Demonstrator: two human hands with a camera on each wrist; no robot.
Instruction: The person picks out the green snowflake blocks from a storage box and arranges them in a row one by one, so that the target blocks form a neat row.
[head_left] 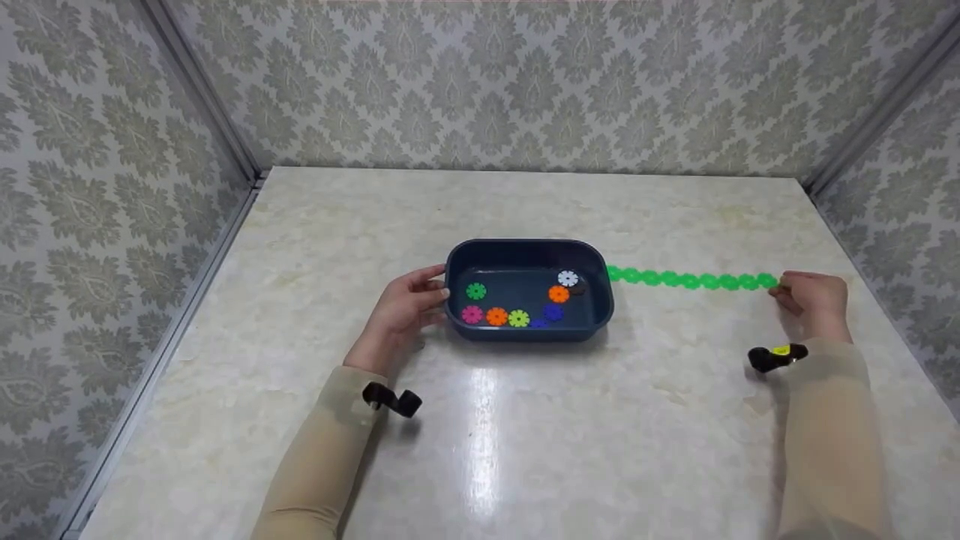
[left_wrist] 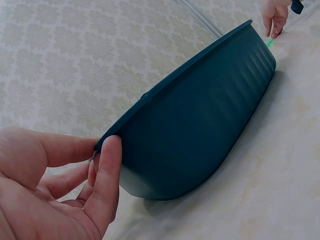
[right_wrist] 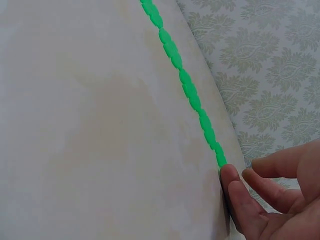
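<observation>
A dark blue plastic tub (head_left: 525,334) stands mid-table with several loose flower-shaped discs inside. My left hand (head_left: 403,306) grips its left end; in the left wrist view, the hand (left_wrist: 65,185) has thumb and fingers at the rim of the tub (left_wrist: 185,120). To the right, a straight chain of linked green flower discs (head_left: 690,281) runs from the tub's right wall. My right hand (head_left: 814,300) pinches the chain's far right end. The right wrist view shows the fingertips at the last disc of the green chain (right_wrist: 190,90). The tub's wall borders the chain's left end.
Among the discs in the tub are a green one (head_left: 476,291), a pink one (head_left: 472,314), a white one (head_left: 568,278) and a yellow-green one (head_left: 518,319). The marbled table (head_left: 585,450) is bounded by patterned wall panels (head_left: 495,90) at the back and sides.
</observation>
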